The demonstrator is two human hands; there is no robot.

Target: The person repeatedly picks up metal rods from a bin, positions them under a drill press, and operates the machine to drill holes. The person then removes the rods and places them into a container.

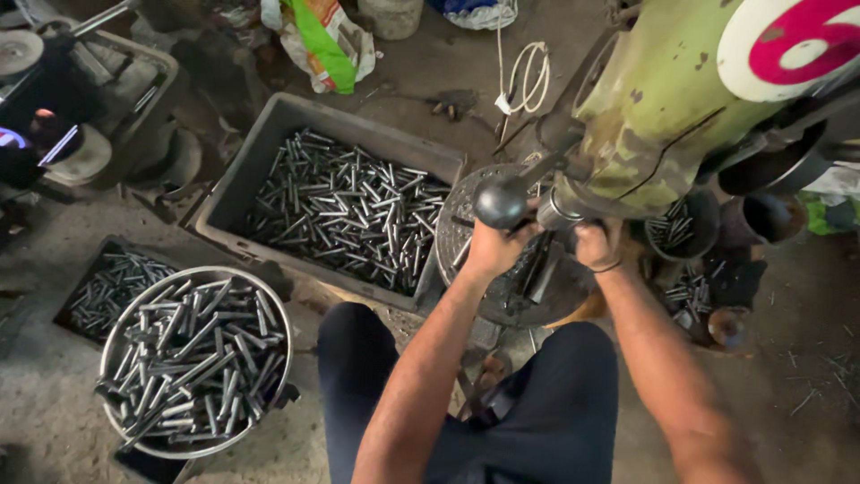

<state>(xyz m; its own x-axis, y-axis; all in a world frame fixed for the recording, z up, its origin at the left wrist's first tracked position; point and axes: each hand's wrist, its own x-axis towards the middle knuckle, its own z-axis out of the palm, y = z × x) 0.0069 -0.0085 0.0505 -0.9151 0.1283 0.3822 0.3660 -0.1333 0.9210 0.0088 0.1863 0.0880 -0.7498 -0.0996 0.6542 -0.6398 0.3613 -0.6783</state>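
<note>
Knob [501, 203] of the press [663, 116] lever sits at twelve o'clock of the left hand [491, 249], which is closed below it. Right hand [598, 246], at three o'clock, grips something hidden under the press. Crate [260, 161] of rods [345, 211] lies at nine o'clock.

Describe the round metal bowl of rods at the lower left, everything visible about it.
The round metal bowl is shallow, with a thin shiny silver rim, dull and worn. It sits at the lower left on the dusty floor, partly overlapping a dark tray of rods behind it. It is heaped with short grey metal rods lying crisscross, some poking past the rim. Neither hand touches it; both are up at the machine.
</note>
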